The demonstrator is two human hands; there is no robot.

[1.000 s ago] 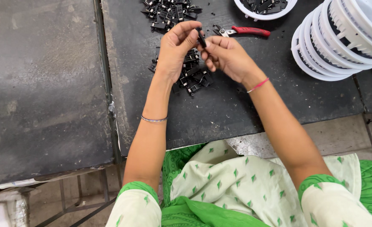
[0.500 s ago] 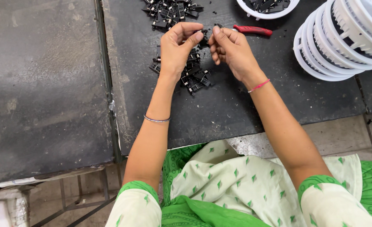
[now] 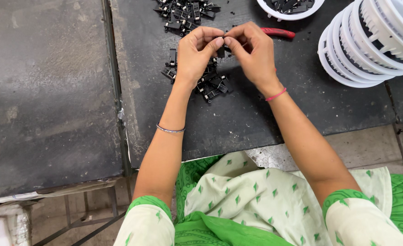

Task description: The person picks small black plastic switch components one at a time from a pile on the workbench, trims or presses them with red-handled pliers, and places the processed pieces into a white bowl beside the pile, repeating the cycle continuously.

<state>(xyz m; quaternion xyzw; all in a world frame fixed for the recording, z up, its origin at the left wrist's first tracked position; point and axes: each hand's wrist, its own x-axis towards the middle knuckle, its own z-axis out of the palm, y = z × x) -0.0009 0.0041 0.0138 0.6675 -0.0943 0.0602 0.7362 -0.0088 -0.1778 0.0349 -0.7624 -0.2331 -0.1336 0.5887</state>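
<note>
Small black clip part (image 3: 221, 51): pinched between the fingertips of both hands, raised just above the dark bench (image 3: 238, 114). Most of the part is hidden by the fingers; only a short black piece shows hanging below them, so its long axis and the way it points cannot be told with certainty.

Left hand (image 3: 197, 54): grip clamped on the part, thumb and forefinger pressed together at its left side. Right hand (image 3: 253, 52): grip likewise clamped on the part from the right, fingertips meeting those of the left hand. A thin metal bangle (image 3: 170, 130) sits on the left forearm; a red thread band (image 3: 276, 94) sits at the right wrist.

Surface: the bench is a dark, worn, scuffed sheet. A second dark bench (image 3: 46, 91) stands just beside it on the left, with a narrow seam between the two. A bare concrete floor (image 3: 370, 146) shows below the near edge.

On the bench: a loose heap of black parts (image 3: 210, 84) directly below the hands; a larger heap (image 3: 185, 11) at the far edge; red-handled pliers (image 3: 278, 32) just behind the right hand; a white round tray (image 3: 290, 10) holding black parts; a leaning stack of white round housings (image 3: 370, 45) at the right.
</note>
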